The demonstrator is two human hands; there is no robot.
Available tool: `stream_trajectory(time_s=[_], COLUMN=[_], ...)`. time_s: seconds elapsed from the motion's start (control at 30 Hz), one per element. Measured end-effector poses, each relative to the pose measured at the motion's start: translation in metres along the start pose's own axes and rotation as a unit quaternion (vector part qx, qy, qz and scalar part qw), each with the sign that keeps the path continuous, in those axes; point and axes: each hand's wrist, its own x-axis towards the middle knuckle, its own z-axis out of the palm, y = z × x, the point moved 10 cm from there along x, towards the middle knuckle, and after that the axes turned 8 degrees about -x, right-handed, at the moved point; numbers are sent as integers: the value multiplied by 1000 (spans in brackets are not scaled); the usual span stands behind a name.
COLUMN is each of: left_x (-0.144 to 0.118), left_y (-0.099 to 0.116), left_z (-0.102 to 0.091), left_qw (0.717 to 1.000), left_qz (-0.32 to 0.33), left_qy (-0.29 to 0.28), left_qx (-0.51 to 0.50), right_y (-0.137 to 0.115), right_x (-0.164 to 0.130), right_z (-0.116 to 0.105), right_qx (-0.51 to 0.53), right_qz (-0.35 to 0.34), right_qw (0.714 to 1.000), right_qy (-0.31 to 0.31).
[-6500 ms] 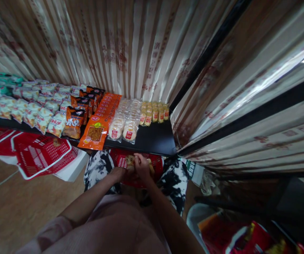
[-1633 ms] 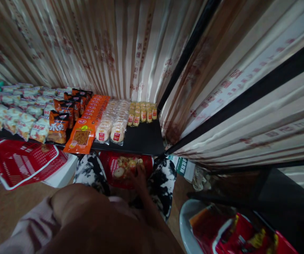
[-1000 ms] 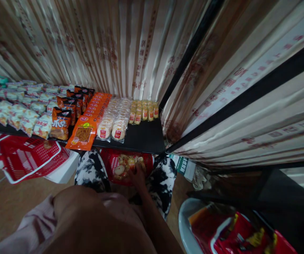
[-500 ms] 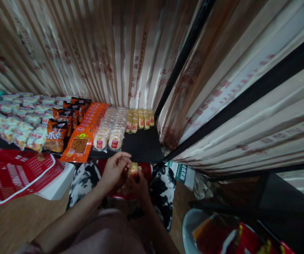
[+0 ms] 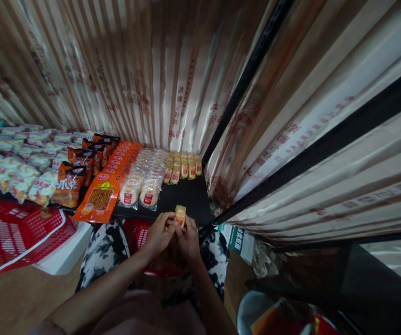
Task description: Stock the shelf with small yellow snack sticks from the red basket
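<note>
A small yellow wrapped snack with a red label stands upright between my hands, at the front edge of the black shelf. My left hand pinches it from the left. From the right, my right hand grips its lower part, and the thumbs meet near its base. Matching yellow snacks stand in rows at the shelf's right end. To their left lie clear-wrapped round crackers with red labels, then overlapping orange packs of brown sticks.
Orange-and-black bags and several white snack bags fill the shelf's left. Below hangs a red basket; another red basket sits between my knees. Black bars and pleated curtains border the shelf. A white tub stands lower right.
Both hands have risen toward the shelf edge with the yellow snack. My left fingers, earlier lifted beside it, now close on it. The view has shifted slightly.
</note>
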Motion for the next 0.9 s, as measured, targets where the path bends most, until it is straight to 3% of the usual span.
stream_trajectory(time_s=[0.27, 0.47, 0.6, 0.7, 0.9], left_x=[17, 38, 53, 65, 83], left_y=[-9, -10, -8, -11, -17], left_z=[9, 14, 22, 27, 34], left_qw=[1000, 999, 999, 999, 1000], left_qz=[18, 29, 32, 24, 15], left_qy=[15, 31, 25, 25, 23], left_qx=[2, 12, 10, 8, 12], right_y=[14, 26, 29, 30, 41], right_x=[20, 41, 55, 65, 77], right_z=[2, 0, -3, 0, 13], right_qx=[-62, -37, -107, -153, -112], right_qz=[31, 43, 53, 42, 62], right_qw=[997, 998, 992, 986, 991], right_qy=[-28, 21, 50, 59, 49])
